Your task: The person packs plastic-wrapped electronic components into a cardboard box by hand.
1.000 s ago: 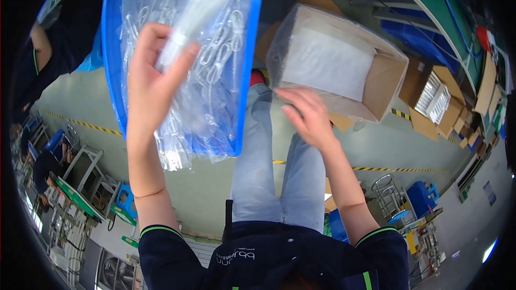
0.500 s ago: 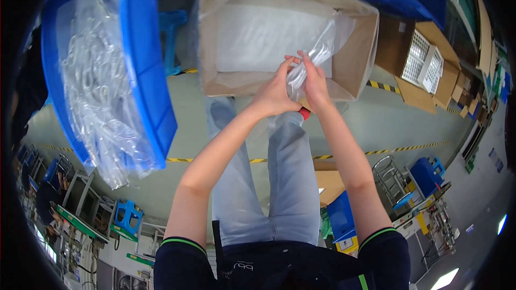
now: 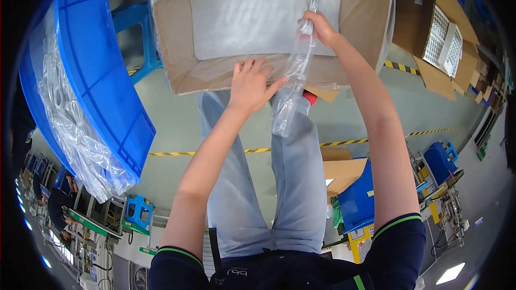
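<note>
In my right hand [image 3: 321, 28] is a clear plastic bag [image 3: 294, 78] with a bundle of white cable [image 3: 312, 6] at its far end, the fingers closed round that end. The bag's long loose part hangs toward me over the near rim of a cardboard box [image 3: 177, 70] lined with clear plastic. My left hand [image 3: 250, 85] lies over the same rim with its fingers spread; its thumb points at the bag, and whether it touches it I cannot tell. A white sheet [image 3: 247, 21] covers the box's bottom.
At the left a blue bin [image 3: 99, 70] holds many bagged white cables [image 3: 67, 107], with a blue stool [image 3: 141, 27] beside it. An open carton with white gridded trays [image 3: 443, 43] stands at the right. Yellow-black tape [image 3: 258, 150] crosses the floor.
My right hand has carried the bagged cable farther over the box, and the bag now stretches out lengthwise. My left hand has let go and moved left. The view has shifted too.
</note>
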{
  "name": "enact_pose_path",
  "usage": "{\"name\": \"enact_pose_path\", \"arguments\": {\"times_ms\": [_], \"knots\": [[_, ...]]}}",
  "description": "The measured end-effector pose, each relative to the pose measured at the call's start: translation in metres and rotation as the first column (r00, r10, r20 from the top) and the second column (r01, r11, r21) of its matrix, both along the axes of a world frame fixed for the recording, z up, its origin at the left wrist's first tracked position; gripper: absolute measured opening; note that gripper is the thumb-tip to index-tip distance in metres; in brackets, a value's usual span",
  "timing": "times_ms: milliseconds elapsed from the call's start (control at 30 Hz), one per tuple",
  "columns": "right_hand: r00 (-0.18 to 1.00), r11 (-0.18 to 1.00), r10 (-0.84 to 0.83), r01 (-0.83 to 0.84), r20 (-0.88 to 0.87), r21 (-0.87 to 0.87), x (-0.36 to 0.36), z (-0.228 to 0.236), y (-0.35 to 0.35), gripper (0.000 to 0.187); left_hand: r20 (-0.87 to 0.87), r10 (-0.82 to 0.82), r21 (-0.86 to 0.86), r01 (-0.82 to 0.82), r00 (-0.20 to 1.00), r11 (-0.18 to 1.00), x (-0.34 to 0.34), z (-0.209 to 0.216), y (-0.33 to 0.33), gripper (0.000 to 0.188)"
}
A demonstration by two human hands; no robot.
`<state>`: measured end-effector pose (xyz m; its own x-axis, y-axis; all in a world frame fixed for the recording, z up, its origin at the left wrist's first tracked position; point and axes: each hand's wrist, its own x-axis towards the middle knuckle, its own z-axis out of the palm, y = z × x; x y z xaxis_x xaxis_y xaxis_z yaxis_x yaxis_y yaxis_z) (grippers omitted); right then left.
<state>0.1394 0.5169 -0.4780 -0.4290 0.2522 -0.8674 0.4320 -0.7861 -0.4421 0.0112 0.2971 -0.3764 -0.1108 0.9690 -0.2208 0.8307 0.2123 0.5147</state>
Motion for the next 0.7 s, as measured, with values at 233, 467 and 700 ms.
{"name": "enact_pose_path", "arguments": {"times_ms": [233, 467, 700], "knots": [[0.964, 0.896, 0.245, -0.266, 0.103, 0.355, 0.003, -0.023, 0.006, 0.043, 0.219, 0.243, -0.233, -0.191, 0.945, 0.953, 0.0, 0.003, 0.0, 0.042], [0.868, 0.967, 0.231, -0.153, -0.439, 0.206, -0.063, 0.044, -0.043, 0.04, 0.252, 0.252, -0.376, -0.145, 0.934, 0.915, -0.012, -0.027, 0.013, 0.042], [0.772, 0.976, 0.216, -0.173, -0.598, 0.129, -0.16, 0.047, -0.011, 0.078, 0.215, -0.081, -0.67, 0.207, 0.973, 0.713, -0.04, -0.158, 0.047, 0.08]]}}
